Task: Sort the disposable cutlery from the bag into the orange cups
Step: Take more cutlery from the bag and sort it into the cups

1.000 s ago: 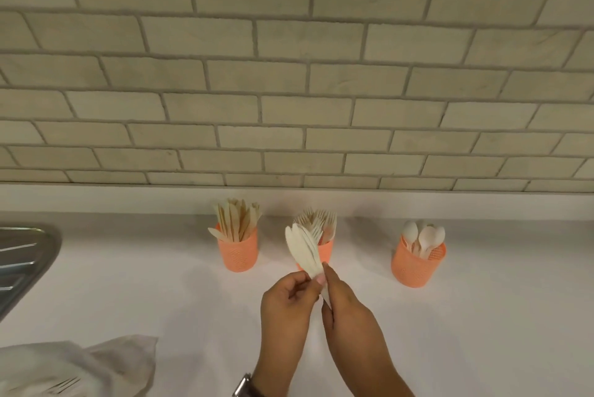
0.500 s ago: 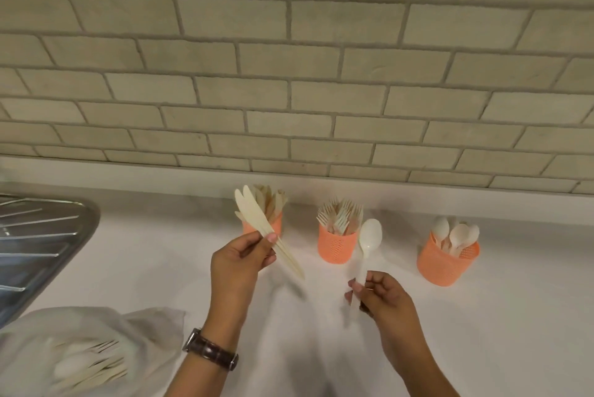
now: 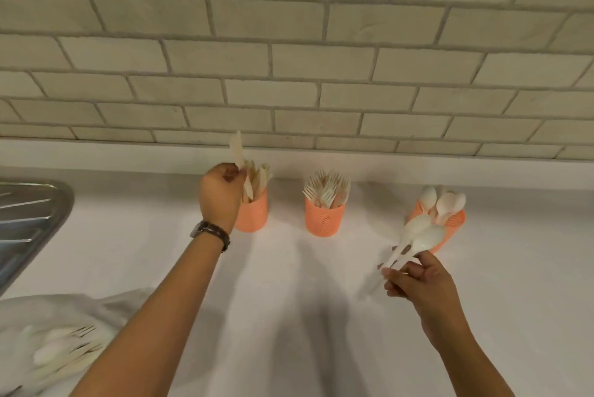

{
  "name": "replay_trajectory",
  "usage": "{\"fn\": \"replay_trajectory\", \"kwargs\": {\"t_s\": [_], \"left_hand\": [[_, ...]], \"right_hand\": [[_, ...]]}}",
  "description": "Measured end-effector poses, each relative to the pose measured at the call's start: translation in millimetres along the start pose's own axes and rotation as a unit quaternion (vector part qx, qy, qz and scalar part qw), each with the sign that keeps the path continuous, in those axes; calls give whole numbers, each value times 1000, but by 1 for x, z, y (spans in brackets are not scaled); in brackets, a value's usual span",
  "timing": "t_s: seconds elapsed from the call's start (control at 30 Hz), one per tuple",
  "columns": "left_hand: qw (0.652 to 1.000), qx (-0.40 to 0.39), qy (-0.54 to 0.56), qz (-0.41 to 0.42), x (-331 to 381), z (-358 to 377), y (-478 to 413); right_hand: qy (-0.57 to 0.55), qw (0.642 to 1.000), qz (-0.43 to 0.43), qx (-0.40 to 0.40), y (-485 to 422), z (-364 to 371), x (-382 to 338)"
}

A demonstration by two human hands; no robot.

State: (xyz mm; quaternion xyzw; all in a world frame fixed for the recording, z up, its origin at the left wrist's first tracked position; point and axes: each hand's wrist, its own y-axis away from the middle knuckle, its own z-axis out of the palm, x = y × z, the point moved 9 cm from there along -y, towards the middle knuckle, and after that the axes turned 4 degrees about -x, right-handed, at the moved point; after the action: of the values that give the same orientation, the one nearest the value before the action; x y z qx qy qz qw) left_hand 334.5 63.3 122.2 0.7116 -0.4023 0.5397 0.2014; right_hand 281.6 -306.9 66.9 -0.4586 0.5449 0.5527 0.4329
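**Knives at One Cup, Spoons by Another**

The fork cup [image 3: 324, 220], an orange cup packed with pale forks [image 3: 328, 187], stands at the back of the white counter [image 3: 289, 300]. To its left is the knife cup [image 3: 254, 215], with knives [image 3: 258, 178] standing in it. To its right, a little farther off, is the spoon cup [image 3: 450, 226], which holds white spoons [image 3: 445, 202].

The left hand [image 3: 221, 194] is just left of the knife cup, its fingers curled round held knives [image 3: 238, 147]. Their tips point up and their lower ends reach the cup's mouth. How many it holds is unclear.

The right hand [image 3: 418, 277], right of and nearer than the fork cup, pinches the handles of held spoons [image 3: 421, 236] between thumb and fingers. Their bowls overlap the front of the spoon cup.

A wristwatch [image 3: 212, 232] sits on the left wrist. Far left of the fork cup and nearest the camera lies a pale bag [image 3: 64, 316] with more cutlery [image 3: 64, 348] showing through it. A steel sink [image 3: 29, 220] is beyond the bag at the left edge. A tiled wall [image 3: 289, 59] rises behind the cups.
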Motion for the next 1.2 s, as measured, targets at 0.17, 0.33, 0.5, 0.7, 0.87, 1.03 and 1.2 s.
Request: {"fn": "replay_trajectory", "kwargs": {"t_s": [0.17,0.33,0.5,0.7,0.87,1.03,1.2], "left_hand": [[946,-7,-323,38,-22,26,0],[921,22,-373,112,-4,28,8],[954,-59,-218,198,35,56,56],[958,-217,-57,178,56,105,129],[955,-243,-42,166,58,108,154],[965,-211,-62,146,53,77,150],[971,-179,-84,135,42,1,146]], "right_hand": [[-32,999,34,14,-1,-6,16],[9,998,41,54,-4,-17,15],[85,984,-11,157,-19,-66,-18],[150,949,-105,256,-69,-125,-85],[257,942,-42,210,-103,-119,-59],[286,927,-75,232,-84,-117,-54],[304,921,-199,139,-38,-42,-66]]}}
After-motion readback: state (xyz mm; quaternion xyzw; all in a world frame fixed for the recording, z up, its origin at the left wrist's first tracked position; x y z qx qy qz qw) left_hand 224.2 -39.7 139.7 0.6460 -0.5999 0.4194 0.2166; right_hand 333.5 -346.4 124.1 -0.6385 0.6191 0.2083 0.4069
